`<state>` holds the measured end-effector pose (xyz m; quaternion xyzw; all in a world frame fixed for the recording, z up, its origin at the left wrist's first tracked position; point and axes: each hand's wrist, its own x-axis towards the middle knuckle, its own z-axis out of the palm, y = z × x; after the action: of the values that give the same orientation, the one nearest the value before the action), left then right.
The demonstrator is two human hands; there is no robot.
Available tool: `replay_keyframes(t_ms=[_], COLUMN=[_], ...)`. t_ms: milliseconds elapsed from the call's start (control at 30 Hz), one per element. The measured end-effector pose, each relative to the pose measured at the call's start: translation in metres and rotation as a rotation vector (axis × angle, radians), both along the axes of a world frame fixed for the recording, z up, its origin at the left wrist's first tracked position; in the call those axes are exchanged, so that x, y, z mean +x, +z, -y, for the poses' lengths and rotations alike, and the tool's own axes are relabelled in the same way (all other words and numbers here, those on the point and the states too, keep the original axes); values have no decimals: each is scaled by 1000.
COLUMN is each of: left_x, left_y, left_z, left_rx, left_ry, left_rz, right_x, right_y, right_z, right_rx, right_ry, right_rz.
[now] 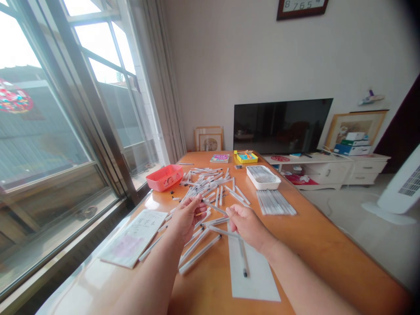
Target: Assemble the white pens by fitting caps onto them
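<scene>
A slim gel pen (214, 207) is stretched between my two hands over the table. My left hand (189, 217) pinches its dark end, and my right hand (246, 224) grips the other end between thumb and fingers. Loose pens, clear-barrelled with black parts, lie in a messy heap (206, 183) beyond my hands, and several more are under and beside my left hand. Below my right hand is a white sheet of paper (254, 282), with a black-tipped pen (243, 258) lying on it.
A red plastic basket (164, 179) stands left of the heap. On the right are a white tray (276, 182) holding pens and a neat row of pens (275, 202). A notebook (133, 234) lies at left; a yellow box (246, 158) and a colourful booklet (219, 158) sit at the far end.
</scene>
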<state>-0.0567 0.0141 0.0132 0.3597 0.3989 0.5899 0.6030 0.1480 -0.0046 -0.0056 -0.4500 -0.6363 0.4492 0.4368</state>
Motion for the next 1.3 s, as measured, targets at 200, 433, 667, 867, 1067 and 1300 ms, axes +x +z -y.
replay_keyframes(t_ms=[200,433,667,867,1067,1300], left_x=[-1,2,-3,-2,0,-2], left_y=[-1,2,-4,-5,0,7], left_z=[-2,0,-7,-6,-3,2], left_rx=[47,30,20,25,46,103], left_ry=[-6,-40,72,82,15,-122], left_rz=[-9,7,6,-2,59,99], right_x=[-1,-1,-2,-2,-1,3], right_y=[-1,-1,-1,-2,-2,4], right_z=[-1,1,-1,-2,0,6], right_rx=[-1,-46,-194,-86,1,-197], right_ry=[-1,22,52,74,69,289], right_rz=[-1,-74,-173,-70,11,-141])
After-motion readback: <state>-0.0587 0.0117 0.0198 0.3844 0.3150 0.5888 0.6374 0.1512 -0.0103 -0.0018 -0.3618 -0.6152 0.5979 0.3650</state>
